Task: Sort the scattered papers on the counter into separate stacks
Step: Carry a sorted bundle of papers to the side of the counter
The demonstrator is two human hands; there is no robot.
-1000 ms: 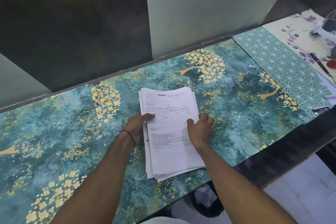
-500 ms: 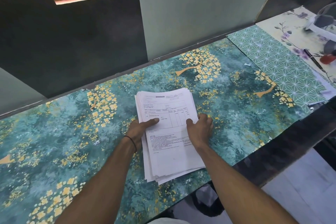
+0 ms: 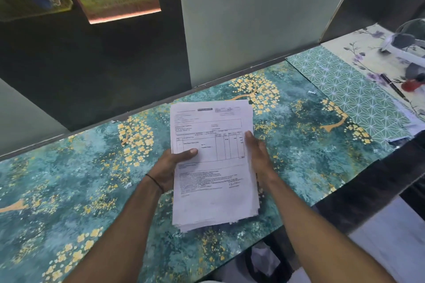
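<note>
A thick stack of white printed papers (image 3: 213,167) is lifted off the teal and gold counter (image 3: 69,190), its top sheet an invoice with a table. My left hand (image 3: 171,164) grips the stack's left edge, thumb on top and fingers hidden beneath. My right hand (image 3: 258,154) holds the right edge, thumb on the top sheet, fingers behind the stack. The sheets' near ends are slightly fanned.
A green geometric sheet (image 3: 358,101) lies to the right. Beyond it, a floral sheet (image 3: 368,53) carries a pen (image 3: 393,86), a red object (image 3: 411,85) and a white device (image 3: 404,43). A wall panel (image 3: 253,18) stands close behind the counter. The counter's front edge is near my arms.
The stack lay flat on the counter under both hands. Now both hands have gathered it by its sides and raised it toward me, squaring the sheets.
</note>
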